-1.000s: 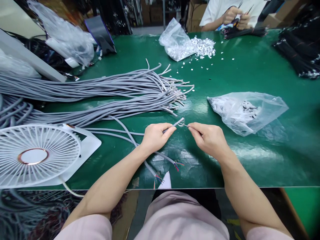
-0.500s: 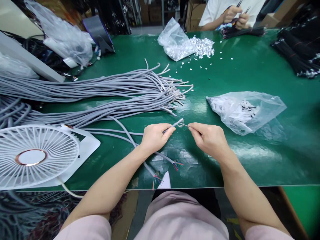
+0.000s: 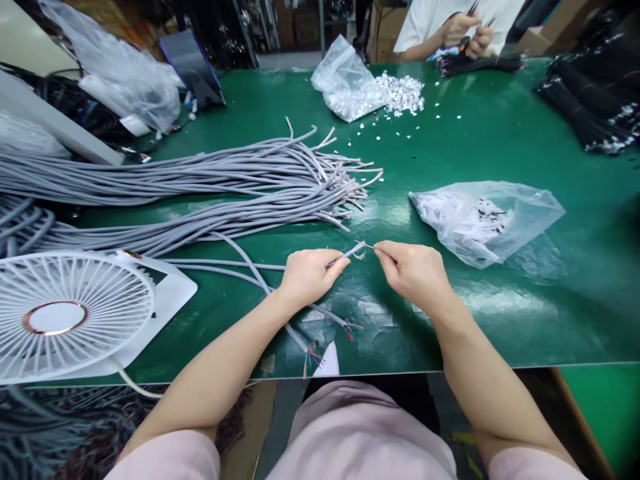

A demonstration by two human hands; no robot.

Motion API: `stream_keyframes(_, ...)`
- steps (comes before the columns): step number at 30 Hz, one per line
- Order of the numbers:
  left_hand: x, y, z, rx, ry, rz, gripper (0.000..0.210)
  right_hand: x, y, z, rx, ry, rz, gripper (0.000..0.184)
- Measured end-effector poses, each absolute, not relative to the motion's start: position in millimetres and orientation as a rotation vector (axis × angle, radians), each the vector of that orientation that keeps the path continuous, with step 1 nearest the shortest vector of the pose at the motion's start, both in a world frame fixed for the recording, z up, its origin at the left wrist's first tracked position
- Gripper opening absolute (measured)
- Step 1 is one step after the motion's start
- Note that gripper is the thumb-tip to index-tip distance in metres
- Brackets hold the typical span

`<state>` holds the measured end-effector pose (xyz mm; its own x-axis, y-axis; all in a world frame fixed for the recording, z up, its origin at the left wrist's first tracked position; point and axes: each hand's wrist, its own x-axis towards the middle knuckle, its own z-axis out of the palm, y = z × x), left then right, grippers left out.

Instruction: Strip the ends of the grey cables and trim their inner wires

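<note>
My left hand (image 3: 313,275) is closed around a grey cable (image 3: 349,253), thumb on top, with the stripped end pointing up and right. Loose pale strands curl at that end. Pinched in my right hand (image 3: 413,268) is a thin metal tool (image 3: 369,247), its tip at the cable end; its kind is hidden by my fingers. Below my left hand lie two other grey cable ends with coloured inner wires (image 3: 354,329) fanned out. Just beyond my hands are the ends of a large bundle of grey cables (image 3: 280,177).
A white fan (image 3: 90,313) stands at the left. A clear bag of white pieces (image 3: 480,220) lies to the right. Farther back, another bag (image 3: 345,83) spills small shiny bits. A co-worker's hands (image 3: 470,33) hold tools across the green table (image 3: 500,327), near black cable bundles (image 3: 590,100).
The thin tool's tip has moved up and left onto the cable end, where the strands now stick out more. My right hand has shifted slightly left; the left still grips the cable.
</note>
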<state>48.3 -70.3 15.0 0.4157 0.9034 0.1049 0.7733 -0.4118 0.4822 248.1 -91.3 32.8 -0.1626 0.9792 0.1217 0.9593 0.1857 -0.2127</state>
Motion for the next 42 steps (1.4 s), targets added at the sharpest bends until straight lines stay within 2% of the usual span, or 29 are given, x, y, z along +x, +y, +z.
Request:
stream_keyframes(4, 46, -70, 20, 2.322, 1.397, 0.382, 0.033, 262, -80, 31, -1.92, -2.068, 0.179, 0.028)
stream_keyframes(9, 40, -68, 26, 2.351, 1.231, 0.253, 0.03, 265, -76, 32, -1.449, -2.176, 0.446, 0.04)
stream_keyframes(15, 35, -67, 31, 2.442, 1.112, 0.169, 0.036, 249, -76, 31, -1.22, -2.482, 0.639, 0.02)
stream_keyframes(21, 30, -66, 31, 2.375, 0.924, 0.188, 0.031, 251, -69, 34, -0.986, -2.463, 0.97, 0.019)
stream_keyframes(26, 27, -65, 36, 2.115, 0.725, 0.197, 0.024, 249, -64, 32, -0.832, -2.241, 1.449, 0.019)
stream_keyframes(31, 27, -64, 36, 1.714, 0.882, 0.401, 0.029, 234, -63, 15, -0.899, -1.66, 1.81, 0.021)
stream_keyframes(34, 31, -63, 34, 1.619, 0.992, 0.523, 0.03, 229, -62, 9, -1.013, -1.504, 1.745, 0.019)
stream_keyframes(38, 37, -64, 31, 1.623, 1.026, 0.595, 0.027, 241, -62, 17, -1.077, -1.709, 1.4, 0.014)
stream_keyframes(42, 37, -65, 29, 1.654, 1.039, 0.577, 0.029, 256, -66, 29, -1.044, -1.882, 1.127, 0.03)
